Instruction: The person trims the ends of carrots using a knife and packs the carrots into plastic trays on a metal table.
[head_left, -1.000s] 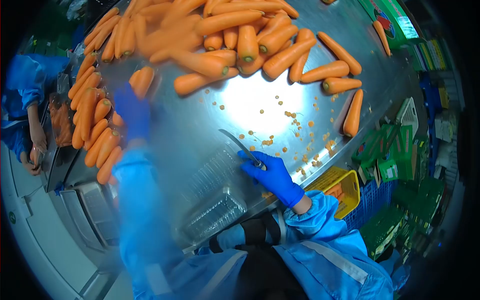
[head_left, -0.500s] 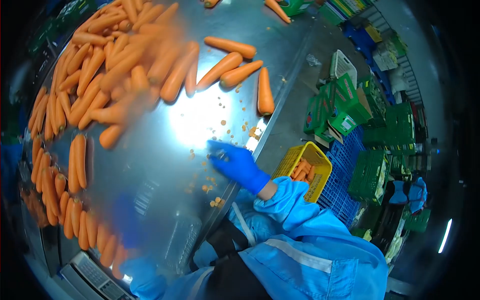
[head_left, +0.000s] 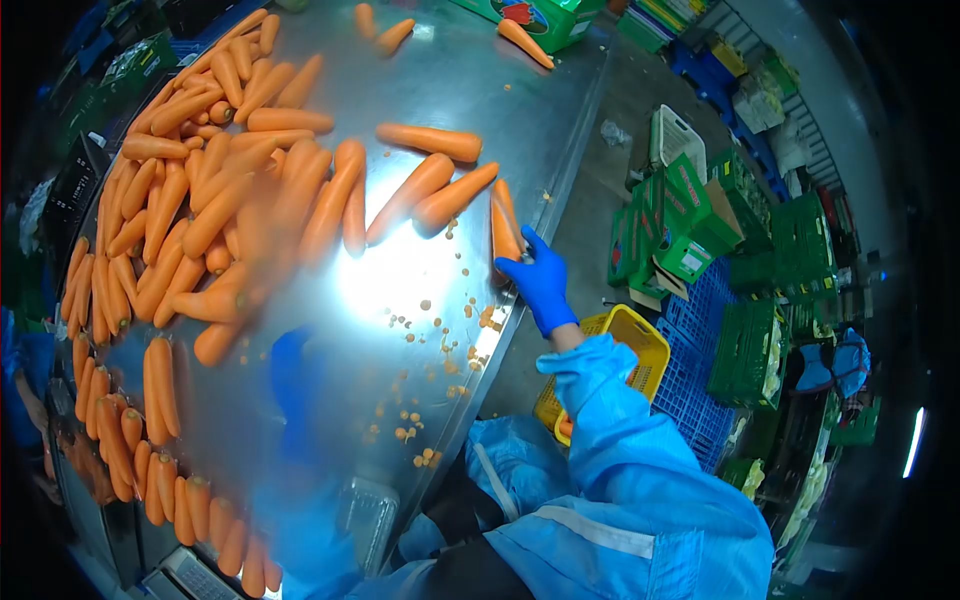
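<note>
At the table's right edge, my right hand [head_left: 545, 285], gloved in blue, has thumb and index finger closed around the thick end of a carrot [head_left: 503, 235]. A slimmer carrot shape shows beside it; no knife can be made out clearly. My left hand [head_left: 295, 385], also in a blue glove, is a blur over the metal table [head_left: 480, 100], left of the bright glare. Its fingers cannot be read. Beyond it lies a large carrot pile [head_left: 210, 190]. Three loose carrots [head_left: 430, 142] lie between the pile and my right hand.
Small carrot cuttings [head_left: 430, 458] dot the table's near right side. A clear plastic tray [head_left: 368, 515] is by my body. A carrot row [head_left: 200, 510] curves along the left. Beyond the right edge stand a yellow basket [head_left: 650, 350] and green boxes [head_left: 690, 215]. Another person's arm [head_left: 32, 405] shows far left.
The view has swung toward the right. My right hand, which held a curved knife, has moved forward to the carrot at the edge. My left hand, still blurred, has come away from the left-side carrots.
</note>
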